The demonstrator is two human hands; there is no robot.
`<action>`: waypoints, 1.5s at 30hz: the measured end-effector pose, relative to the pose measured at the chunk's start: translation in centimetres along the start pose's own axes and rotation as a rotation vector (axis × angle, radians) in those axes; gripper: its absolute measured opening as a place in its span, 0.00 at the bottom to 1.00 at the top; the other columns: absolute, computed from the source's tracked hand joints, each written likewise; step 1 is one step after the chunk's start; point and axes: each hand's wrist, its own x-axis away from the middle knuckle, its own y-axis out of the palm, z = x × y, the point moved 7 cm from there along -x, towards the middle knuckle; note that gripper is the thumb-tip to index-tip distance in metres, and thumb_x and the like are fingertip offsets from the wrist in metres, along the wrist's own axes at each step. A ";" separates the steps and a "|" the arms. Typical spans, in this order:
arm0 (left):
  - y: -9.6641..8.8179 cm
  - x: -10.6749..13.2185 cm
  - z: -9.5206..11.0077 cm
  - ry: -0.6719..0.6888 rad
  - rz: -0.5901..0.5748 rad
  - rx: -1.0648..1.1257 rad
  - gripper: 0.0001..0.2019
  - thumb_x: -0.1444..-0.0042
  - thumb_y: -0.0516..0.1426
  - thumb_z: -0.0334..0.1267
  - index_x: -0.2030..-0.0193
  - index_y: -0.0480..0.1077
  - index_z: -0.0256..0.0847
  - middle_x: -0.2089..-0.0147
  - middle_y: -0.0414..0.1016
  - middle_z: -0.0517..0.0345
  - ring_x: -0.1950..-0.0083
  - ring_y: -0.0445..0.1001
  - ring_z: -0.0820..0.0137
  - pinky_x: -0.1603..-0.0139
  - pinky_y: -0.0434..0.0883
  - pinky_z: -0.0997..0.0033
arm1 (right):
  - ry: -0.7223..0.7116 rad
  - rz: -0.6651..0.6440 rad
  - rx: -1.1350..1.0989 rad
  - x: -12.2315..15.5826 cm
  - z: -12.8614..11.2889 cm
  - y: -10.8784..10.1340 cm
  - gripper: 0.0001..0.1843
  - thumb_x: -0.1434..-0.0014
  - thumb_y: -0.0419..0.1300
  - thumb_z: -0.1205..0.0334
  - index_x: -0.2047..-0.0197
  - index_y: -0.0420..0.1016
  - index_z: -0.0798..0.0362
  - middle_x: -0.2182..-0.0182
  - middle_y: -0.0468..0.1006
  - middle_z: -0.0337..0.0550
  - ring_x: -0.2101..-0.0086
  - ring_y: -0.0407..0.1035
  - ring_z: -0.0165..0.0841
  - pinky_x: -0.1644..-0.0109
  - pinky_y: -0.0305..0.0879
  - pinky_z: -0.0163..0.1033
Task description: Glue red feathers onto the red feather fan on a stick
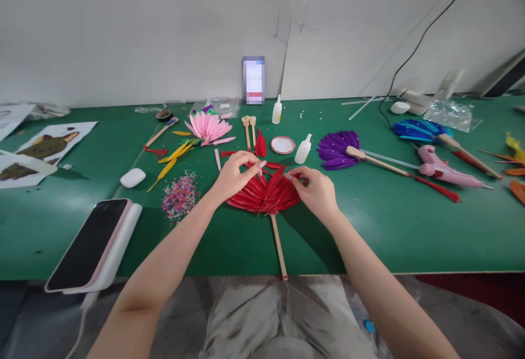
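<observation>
A red feather fan (254,192) with a pale wooden handle (278,244) lies in front of me, its handle toward the table's front edge. Over its upper left feathers, my left hand (238,176) has thumb and index finger pinched together; what lies between them is too small to tell. My right hand (315,187) is closed at the fan's upper right, its fingertips on the edge of a raised red feather (277,178). Just beyond the hands are loose red feathers (261,145), a round white lid with a red rim (283,145) and a small white squeeze bottle (303,150).
Left of the fan are pink feathers (208,128), yellow feathers (176,157), colourful bits (179,198) and a phone (92,244). On the right lie a purple feather fan (338,148), a blue feather fan (418,128) and a pink glue gun (447,168). Another bottle (277,112) stands behind.
</observation>
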 end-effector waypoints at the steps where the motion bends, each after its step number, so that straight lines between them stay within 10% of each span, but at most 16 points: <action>1: 0.0 0.0 0.1 0.001 0.003 -0.005 0.13 0.43 0.54 0.46 0.72 0.72 0.40 0.63 0.73 0.56 0.56 0.70 0.68 0.53 0.67 0.67 | -0.006 0.006 0.012 0.0 0.0 0.0 0.07 0.44 0.59 0.56 0.67 0.76 0.48 0.76 0.74 0.38 0.75 0.66 0.31 0.70 0.59 0.36; 12: 2.3 1.8 1.5 0.140 -0.096 -0.363 0.28 0.48 0.57 0.53 0.43 0.60 0.45 0.43 0.62 0.49 0.37 0.56 0.58 0.38 0.54 0.55 | -0.077 0.084 0.055 0.3 -0.1 0.1 0.07 0.45 0.60 0.55 0.65 0.75 0.48 0.69 0.77 0.41 0.68 0.65 0.38 0.66 0.62 0.40; 45: 4.3 2.8 0.4 0.127 -0.260 -0.535 0.40 0.55 0.57 0.63 0.38 0.55 0.46 0.35 0.50 0.43 0.32 0.44 0.49 0.35 0.45 0.45 | -0.086 0.070 -0.229 0.3 0.5 -0.1 0.07 0.45 0.60 0.62 0.61 0.76 0.50 0.67 0.76 0.43 0.65 0.68 0.38 0.62 0.66 0.42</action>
